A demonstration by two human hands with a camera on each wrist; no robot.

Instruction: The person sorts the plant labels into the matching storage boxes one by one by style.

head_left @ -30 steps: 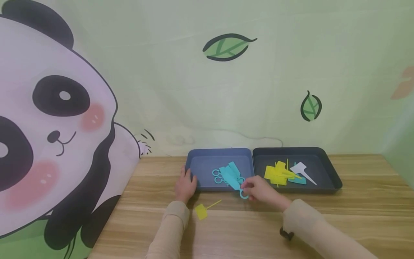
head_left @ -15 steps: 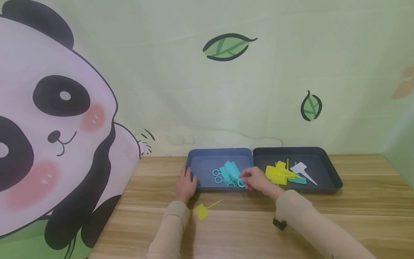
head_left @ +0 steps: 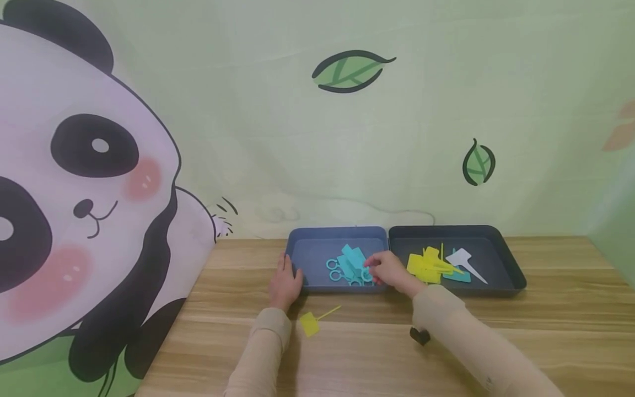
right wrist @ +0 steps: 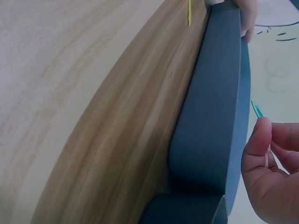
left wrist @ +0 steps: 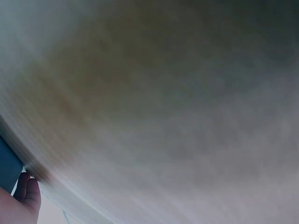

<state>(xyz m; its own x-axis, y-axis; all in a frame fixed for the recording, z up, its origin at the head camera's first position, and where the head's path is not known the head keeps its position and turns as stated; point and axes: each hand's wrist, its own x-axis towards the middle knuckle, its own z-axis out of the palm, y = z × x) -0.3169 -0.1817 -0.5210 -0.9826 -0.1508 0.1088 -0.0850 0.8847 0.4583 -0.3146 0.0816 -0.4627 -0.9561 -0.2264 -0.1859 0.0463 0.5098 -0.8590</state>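
My right hand [head_left: 392, 271] pinches a teal ring-ended plastic tag [right wrist: 257, 109] between thumb and fingers, low over the front right of the blue tray [head_left: 312, 242]. Under it lies a loose pile of similar teal tags [head_left: 349, 264], their rings pointing left and toward me. Most of the held tag is hidden by the fingers in the right wrist view. My left hand [head_left: 285, 285] rests against the blue tray's left side with its fingers fairly straight. The left wrist view catches only part of that hand [left wrist: 21, 205] by the tray's corner.
Right beside it stands a dark tray [head_left: 503, 259] with several yellow T-shaped plant labels [head_left: 424, 269], a white one [head_left: 460, 257] and a teal piece [head_left: 456, 277]. Another yellow label [head_left: 310, 325] lies on the wooden table [head_left: 357, 353] in front. A panda-printed backdrop rises behind.
My right hand has moved up and slightly left, carrying the teal tag from the tray's front edge to over the pile. My left hand has stayed in place.
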